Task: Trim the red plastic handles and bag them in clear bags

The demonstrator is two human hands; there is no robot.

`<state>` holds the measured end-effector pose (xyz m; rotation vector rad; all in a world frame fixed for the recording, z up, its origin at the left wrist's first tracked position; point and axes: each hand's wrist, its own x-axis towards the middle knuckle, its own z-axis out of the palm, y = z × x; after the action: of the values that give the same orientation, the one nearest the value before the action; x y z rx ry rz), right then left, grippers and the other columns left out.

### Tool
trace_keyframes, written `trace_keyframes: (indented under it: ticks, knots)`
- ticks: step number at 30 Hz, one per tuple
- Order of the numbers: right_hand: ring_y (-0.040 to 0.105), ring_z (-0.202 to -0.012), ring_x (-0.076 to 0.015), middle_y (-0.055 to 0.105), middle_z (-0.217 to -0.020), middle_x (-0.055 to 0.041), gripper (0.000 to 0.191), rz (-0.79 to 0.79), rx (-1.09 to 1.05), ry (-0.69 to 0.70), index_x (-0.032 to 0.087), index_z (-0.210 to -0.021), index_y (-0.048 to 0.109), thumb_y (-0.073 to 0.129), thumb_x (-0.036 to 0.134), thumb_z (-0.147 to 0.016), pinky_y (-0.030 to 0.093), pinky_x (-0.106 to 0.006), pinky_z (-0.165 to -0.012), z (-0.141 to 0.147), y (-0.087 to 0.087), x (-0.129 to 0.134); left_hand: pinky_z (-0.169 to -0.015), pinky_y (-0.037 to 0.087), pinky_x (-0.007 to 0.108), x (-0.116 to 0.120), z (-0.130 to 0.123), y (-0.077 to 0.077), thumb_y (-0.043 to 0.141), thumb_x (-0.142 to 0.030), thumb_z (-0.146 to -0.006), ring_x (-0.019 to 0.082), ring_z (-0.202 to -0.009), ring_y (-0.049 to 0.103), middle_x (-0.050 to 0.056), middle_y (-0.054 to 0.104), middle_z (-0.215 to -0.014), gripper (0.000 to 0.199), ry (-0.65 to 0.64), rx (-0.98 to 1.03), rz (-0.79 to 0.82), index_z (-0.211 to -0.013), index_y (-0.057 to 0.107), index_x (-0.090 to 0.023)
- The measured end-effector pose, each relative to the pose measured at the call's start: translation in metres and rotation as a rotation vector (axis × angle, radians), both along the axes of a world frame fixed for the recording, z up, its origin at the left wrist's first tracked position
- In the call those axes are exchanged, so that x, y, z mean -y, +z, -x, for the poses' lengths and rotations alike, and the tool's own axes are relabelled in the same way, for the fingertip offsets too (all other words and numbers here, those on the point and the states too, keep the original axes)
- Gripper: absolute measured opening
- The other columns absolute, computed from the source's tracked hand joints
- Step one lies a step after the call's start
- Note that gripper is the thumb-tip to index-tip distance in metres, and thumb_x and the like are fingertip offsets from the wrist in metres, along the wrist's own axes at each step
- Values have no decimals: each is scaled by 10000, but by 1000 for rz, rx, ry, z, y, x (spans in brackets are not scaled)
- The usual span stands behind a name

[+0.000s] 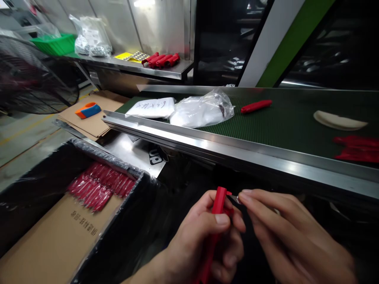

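My left hand (195,232) is closed around a long red plastic part (219,199), held upright with its lower end running down between the fingers. My right hand (293,232) pinches a small, thin metal blade (235,198), most of it hidden by the fingers. The blade's tip meets the right side of the red part near its top, beside a small red projection. Both hands are in front of the conveyor's metal rail (207,140).
On the green conveyor belt (251,128) lie plastic bags (201,110), a red piece (256,106), a pale curved piece (339,120) and blurred red parts (358,148). A lined crate (118,209) at left holds wrapped red parts (99,183). An orange-blue tool (88,110) rests on cardboard (71,118).
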<state>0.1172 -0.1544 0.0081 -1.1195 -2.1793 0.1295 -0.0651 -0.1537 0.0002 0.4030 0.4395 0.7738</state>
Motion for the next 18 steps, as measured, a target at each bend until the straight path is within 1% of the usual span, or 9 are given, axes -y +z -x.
trace_keyframes:
  ticks: [4, 7, 8, 9, 12, 13, 14, 16, 18]
  knots:
    - [569, -1094, -150, 583, -1220, -69, 422, 7, -18, -9, 186, -1280, 587, 522, 18, -899, 470, -288, -875, 0, -6, -8, -344, 309, 109, -6, -2, -4, 536, -343, -882, 41, -363, 366, -19, 504, -559, 198, -4, 27, 18, -976, 505, -171]
    - [587, -1079, -163, 604, -1207, -68, 417, 27, -74, -61, 189, -1267, 605, 547, 19, -891, 477, -315, -890, 2, -11, -15, -382, 389, 117, -8, -3, -9, 667, -277, -787, 35, -419, 470, 41, 619, -770, 258, 2, 118, -20, -956, 512, -158]
    - [595, -1068, -160, 612, -1195, -59, 400, 51, -118, -87, 198, -1251, 618, 555, 31, -893, 479, -316, -896, 3, -12, -17, -393, 409, 119, -8, -2, -11, 686, -259, -765, 37, -437, 494, 52, 632, -821, 276, 3, 147, -29, -955, 514, -156]
    - [601, -1055, -151, 619, -1180, -46, 371, 78, -176, -120, 211, -1224, 633, 558, 48, -899, 480, -307, -899, 5, -12, -18, -392, 413, 117, -9, -2, -12, 677, -254, -771, 38, -438, 494, 47, 630, -812, 271, 4, 161, -25, -965, 515, -157]
    - [607, -1030, -120, 626, -1152, -7, 327, 136, -313, -176, 253, -1150, 659, 548, 60, -910, 480, -267, -884, 10, -9, -20, -337, 343, 90, -14, 0, -14, 526, -297, -886, 42, -394, 403, -7, 540, -613, 167, -21, 135, 48, -996, 508, -173]
    - [606, -1028, -117, 625, -1150, -5, 343, 125, -311, -168, 257, -1153, 656, 542, 46, -906, 477, -267, -881, 11, -9, -20, -329, 329, 86, -16, 2, -15, 488, -303, -906, 46, -400, 398, -4, 534, -618, 154, -13, 131, 83, -998, 502, -180]
    - [601, -1033, -119, 619, -1158, -10, 367, 107, -280, -140, 253, -1175, 645, 540, 33, -901, 476, -271, -878, 11, -8, -20, -330, 334, 87, -18, 3, -15, 479, -302, -911, 46, -417, 414, 9, 552, -671, 140, 3, 150, 112, -992, 495, -190]
    - [591, -1043, -131, 605, -1173, -34, 412, 79, -172, -62, 234, -1232, 616, 543, 17, -889, 477, -288, -865, 10, -10, -21, -341, 355, 85, -22, 5, -17, 495, -301, -906, 52, -480, 484, 39, 579, -850, 131, 56, 212, 175, -998, 489, -208]
    - [577, -1048, -150, 590, -1186, -54, 442, 64, -90, -30, 222, -1264, 596, 556, 9, -879, 476, -308, -847, 9, -15, -23, -353, 390, 96, -23, 6, -19, 512, -323, -905, 65, -528, 537, 41, 568, -939, 148, 45, 290, 208, -1018, 488, -230]
